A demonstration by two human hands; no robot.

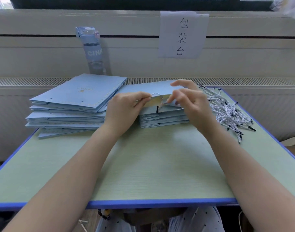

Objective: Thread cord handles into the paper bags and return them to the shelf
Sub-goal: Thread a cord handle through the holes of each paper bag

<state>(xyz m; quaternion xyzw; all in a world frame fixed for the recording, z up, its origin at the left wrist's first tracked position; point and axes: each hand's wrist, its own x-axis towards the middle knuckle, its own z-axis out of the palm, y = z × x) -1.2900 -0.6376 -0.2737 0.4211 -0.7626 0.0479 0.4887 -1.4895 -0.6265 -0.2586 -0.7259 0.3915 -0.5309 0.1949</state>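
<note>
A flat light-blue paper bag [143, 88] lies on top of a short stack of bags [163, 120] in the middle of the table. My left hand [125, 108] pinches its top edge and lifts it, so the pale inside shows. My right hand [190, 104] pinches a white-and-grey twisted cord [162, 102] at the bag's hole. The cord's black tip [157, 109] hangs down below the raised edge. A heap of loose cord handles [227, 113] lies on the table to the right of my right hand.
A taller, fanned stack of blue bags [73, 104] sits at the left. The green table [143, 164] has a blue rim. A clear water bottle [93, 51] stands against the back wall, with a paper sign [182, 34] taped up to its right.
</note>
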